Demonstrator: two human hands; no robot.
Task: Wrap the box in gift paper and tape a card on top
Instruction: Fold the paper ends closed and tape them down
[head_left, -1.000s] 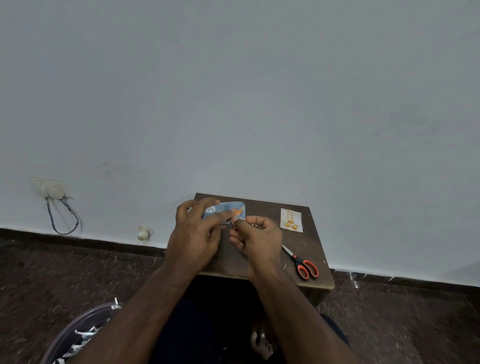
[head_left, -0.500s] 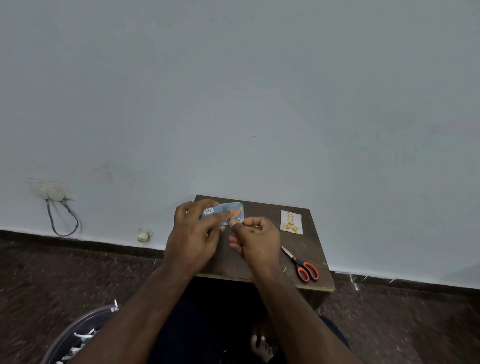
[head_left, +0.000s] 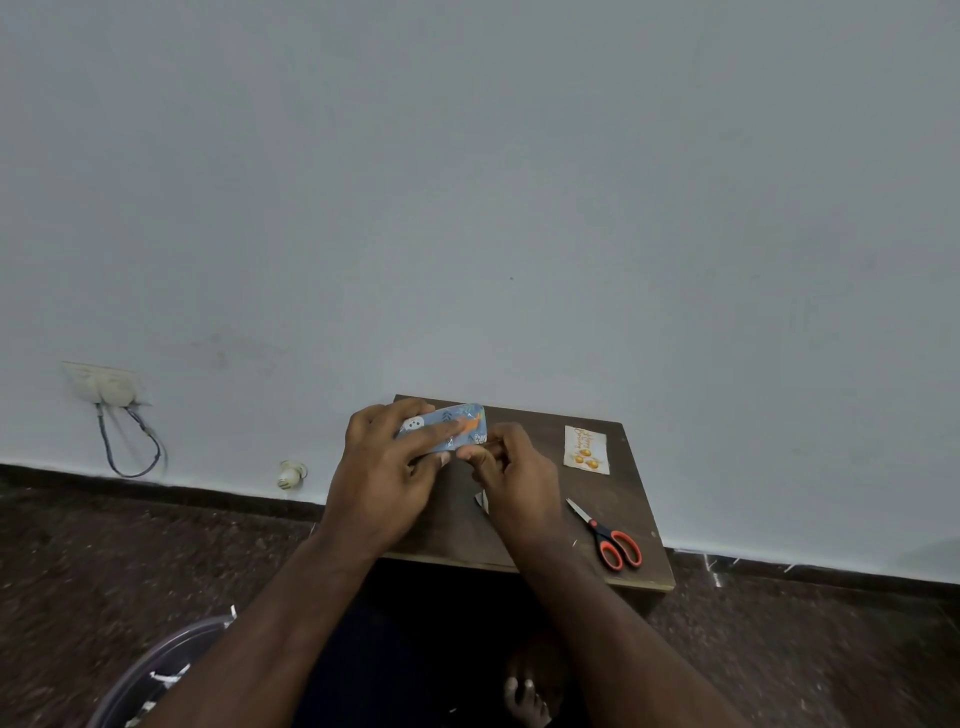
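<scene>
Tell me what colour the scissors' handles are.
Orange-red with black, on the steel-bladed scissors lying on the dark brown wooden table; the head view shows it best.

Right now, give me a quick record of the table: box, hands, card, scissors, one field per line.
box: wrapped in blue patterned paper, far left of the small wooden table
left hand: holds the box
right hand: fingers curled at the box's right end
card: lies flat, far right, untouched
scissors: closed, near right, orange handles
</scene>
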